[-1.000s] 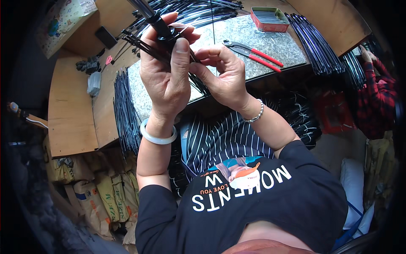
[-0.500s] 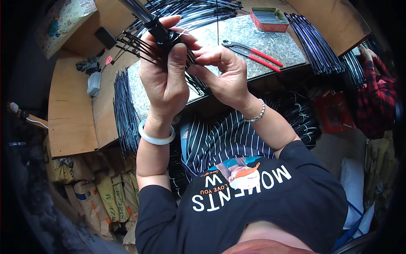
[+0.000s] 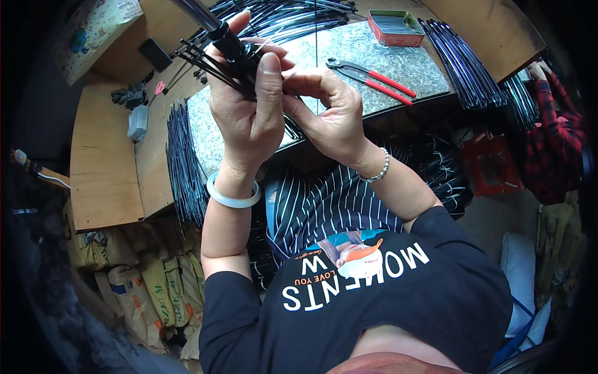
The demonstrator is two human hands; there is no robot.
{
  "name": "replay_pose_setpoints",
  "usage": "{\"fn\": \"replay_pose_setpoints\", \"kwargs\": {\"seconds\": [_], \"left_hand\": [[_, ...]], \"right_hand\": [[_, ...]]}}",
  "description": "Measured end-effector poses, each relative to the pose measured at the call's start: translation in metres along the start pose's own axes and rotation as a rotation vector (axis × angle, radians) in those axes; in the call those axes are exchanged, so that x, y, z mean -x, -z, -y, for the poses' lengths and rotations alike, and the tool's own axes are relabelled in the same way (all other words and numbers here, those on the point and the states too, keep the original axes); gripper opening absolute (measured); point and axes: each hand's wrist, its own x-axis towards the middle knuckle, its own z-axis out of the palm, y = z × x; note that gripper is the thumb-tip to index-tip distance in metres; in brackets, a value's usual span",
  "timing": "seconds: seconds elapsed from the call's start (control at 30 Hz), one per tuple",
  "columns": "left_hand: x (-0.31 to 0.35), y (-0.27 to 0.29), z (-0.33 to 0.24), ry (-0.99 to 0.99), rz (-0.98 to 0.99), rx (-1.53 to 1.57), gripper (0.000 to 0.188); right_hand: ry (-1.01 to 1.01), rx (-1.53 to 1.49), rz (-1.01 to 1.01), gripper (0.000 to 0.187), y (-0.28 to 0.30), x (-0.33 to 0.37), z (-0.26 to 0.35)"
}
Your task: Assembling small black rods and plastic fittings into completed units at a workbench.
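Note:
Upper left of centre, an umbrella frame (image 3: pixel 225 42) is held at a slant, its metal shaft running up out of view. My left hand (image 3: pixel 246 121) is closed around the black hub, with its thumb along the near side. Thin black ribs (image 3: pixel 208 62) stick out to the left of that hand. A fine pale wire end (image 3: pixel 264 45) shows by the left fingers. My right hand (image 3: pixel 333 115) is closed, thumb and forefinger pinched together close against the ribs. What lies in that pinch is hidden.
Red-handled pincers (image 3: pixel 374 81) lie on the speckled worktop (image 3: pixel 280 62). Behind them stands a red tin (image 3: pixel 397 37). Bundles of black ribs (image 3: pixel 184 162) flank the worktop, with more (image 3: pixel 464 65) at right. Another person's checked sleeve (image 3: pixel 554 137) shows at far right.
The umbrella frame has shifted slightly up and left and turned a little, its ribs now closer together. My right hand stays at almost the same place, still pinched.

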Motion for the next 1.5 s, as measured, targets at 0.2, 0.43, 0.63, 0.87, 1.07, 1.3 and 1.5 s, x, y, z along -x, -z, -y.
{"fn": "replay_pose_setpoints", "kwargs": {"seconds": [0.2,0.43,0.63,0.87,1.07,1.3,1.5], "left_hand": [[0.004,0.002,-0.003,-0.067,0.016,-0.114,0.042],[0.041,0.004,-0.025,0.085,-0.071,0.134,0.045],[0.094,-0.009,-0.036,0.308,-0.291,0.276,0.046],[0.106,-0.023,-0.048,0.429,-0.271,0.364,0.035],[0.107,-0.012,-0.059,0.593,-0.12,0.359,0.023],[0.122,-0.016,-0.057,0.433,-0.086,0.046,0.03],[0.129,-0.011,-0.043,0.326,0.032,-0.1,0.037]], "right_hand": [[0.053,0.047,0.067,0.026,0.003,0.003,0.007],[0.281,0.3,0.012,0.036,0.028,0.042,0.03],[-0.504,-0.151,0.375,0.05,0.035,0.129,0.023],[-0.684,-0.126,0.443,0.046,0.041,0.161,0.025],[-0.453,-0.071,0.242,0.055,0.027,0.16,0.027],[0.464,0.64,0.249,0.051,0.034,0.053,0.084],[0.471,0.713,0.344,0.026,0.035,0.059,0.079]]}}
